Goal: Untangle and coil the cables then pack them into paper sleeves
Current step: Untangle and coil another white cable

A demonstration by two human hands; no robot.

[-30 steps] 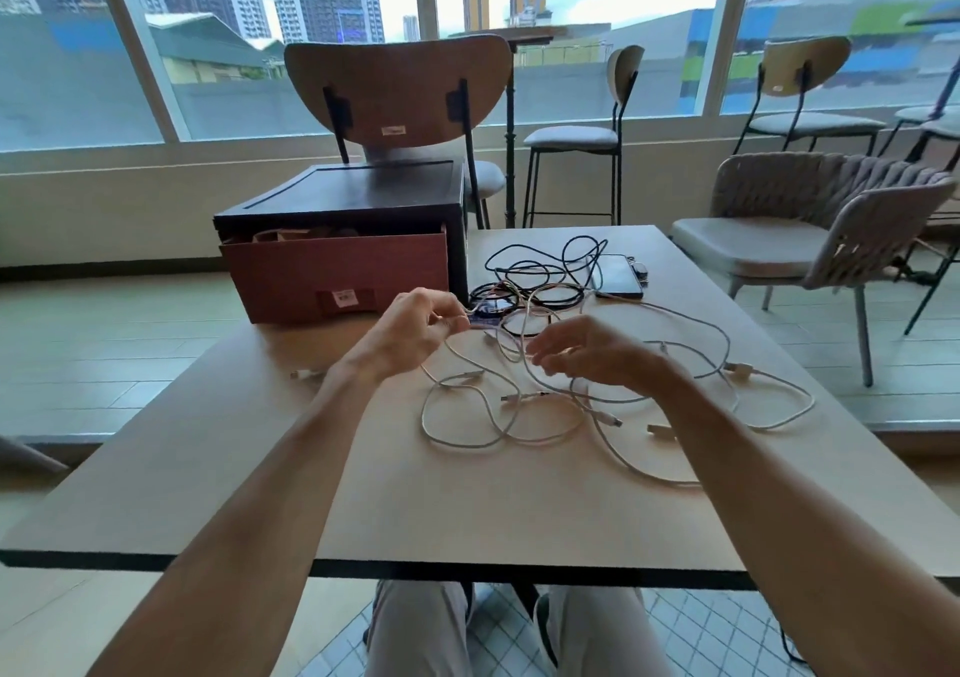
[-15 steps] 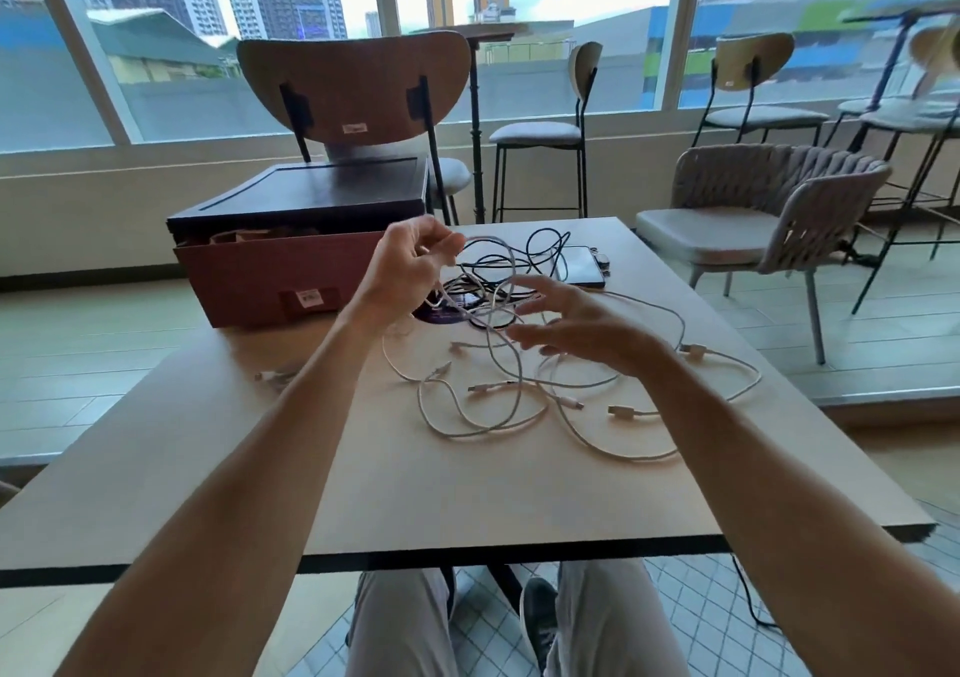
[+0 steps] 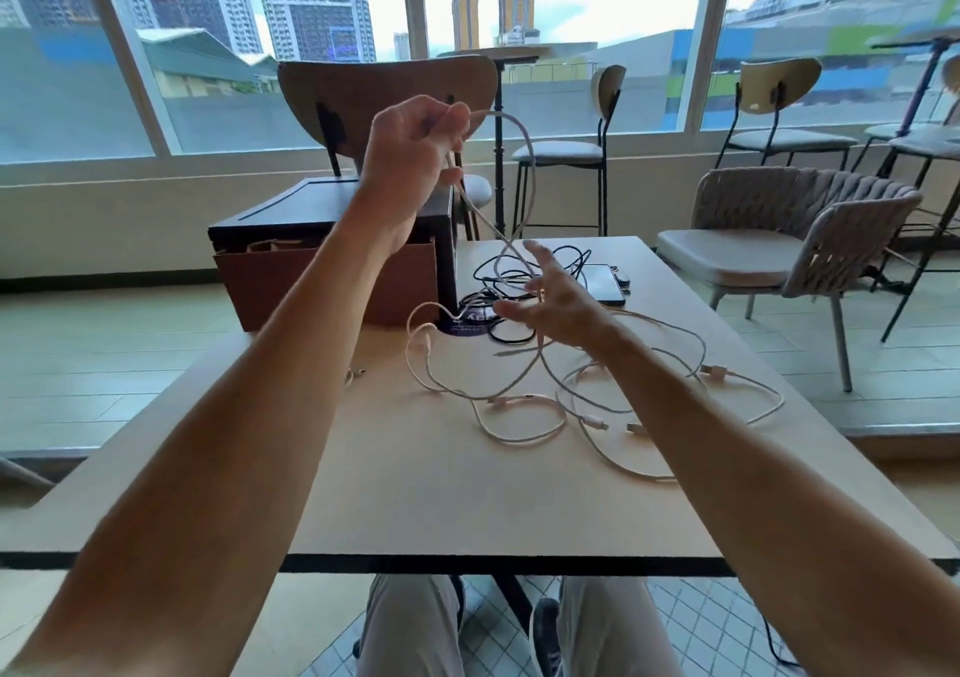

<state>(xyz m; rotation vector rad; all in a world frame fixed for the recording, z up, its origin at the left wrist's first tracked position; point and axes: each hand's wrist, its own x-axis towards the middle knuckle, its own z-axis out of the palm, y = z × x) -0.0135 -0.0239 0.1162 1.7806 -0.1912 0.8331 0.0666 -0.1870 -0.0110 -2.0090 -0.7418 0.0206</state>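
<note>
Cables tangled near table's far right corner; one white strand pinched in left hand, held high. Right hand spread above heap, gripping nothing. Untangling, seemingly early. Next: pin heap, draw strand free.

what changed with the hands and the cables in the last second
The left hand rose from table level to well above it, still pinching the white cable and drawing a long loop up out of the tangle. The right hand stayed open over the pile, steadying it. The black cables, phone and box kept their places on the table.
</note>
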